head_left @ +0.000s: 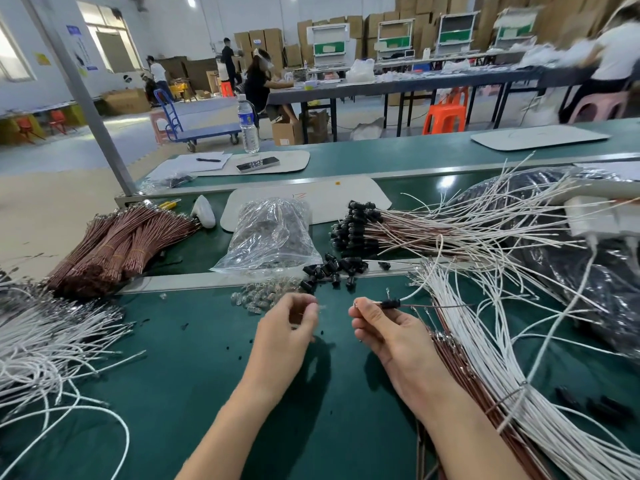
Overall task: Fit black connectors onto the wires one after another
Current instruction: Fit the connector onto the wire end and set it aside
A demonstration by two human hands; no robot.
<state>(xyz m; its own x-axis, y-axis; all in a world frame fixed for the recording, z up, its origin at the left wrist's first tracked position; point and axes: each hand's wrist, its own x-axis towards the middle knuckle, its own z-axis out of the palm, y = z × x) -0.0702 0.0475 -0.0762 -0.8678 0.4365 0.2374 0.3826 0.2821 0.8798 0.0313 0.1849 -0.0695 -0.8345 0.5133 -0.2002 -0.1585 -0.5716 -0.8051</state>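
At the near edge of the green surface, the right hand is pinching the left end of a black connector between thumb and forefinger. A white wire and a brown wire are running out of its right end. The left hand is hovering just beside it, its grip curled with fingertips drawn together; whether it has hold of anything cannot be told.

Loose connectors are lying beyond the hands, near a heap of small clear parts and a clear bag. Fitted leads are lying behind them. Tied brown wire bundles are lying at far left, loose white wires are spreading in front of those, and a tied white-and-brown bundle is lying right of the right hand. A water bottle is standing on the far side of the surface.

Beyond, a grey post is rising from the surface corner. A blue cart and an orange stool are standing on the floor. A seated person is sitting at a second long surface, and stacked cartons are lining the back wall.
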